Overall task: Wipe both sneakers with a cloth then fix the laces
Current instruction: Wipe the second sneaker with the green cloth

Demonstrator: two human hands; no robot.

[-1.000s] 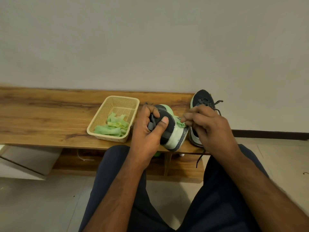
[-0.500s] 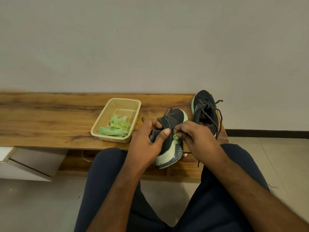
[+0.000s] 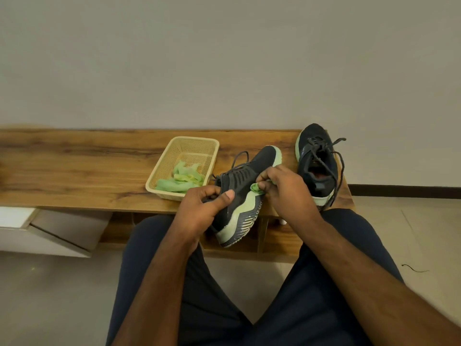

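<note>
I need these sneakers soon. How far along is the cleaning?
Nothing looks finished. In hand: left hand holds one sneaker while right hand rubs green cloth on its side. Left: the second sneaker on the bench, and both sets of loose laces.

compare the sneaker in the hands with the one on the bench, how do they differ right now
The held sneaker is off the bench, tilted so its green sole shows, gripped by the left hand; the other sneaker sits upright on the bench, untouched.
The right hand presses a green cloth against the held sneaker; nothing touches the other sneaker.
Both are dark with pale green soles and loose laces.
</note>
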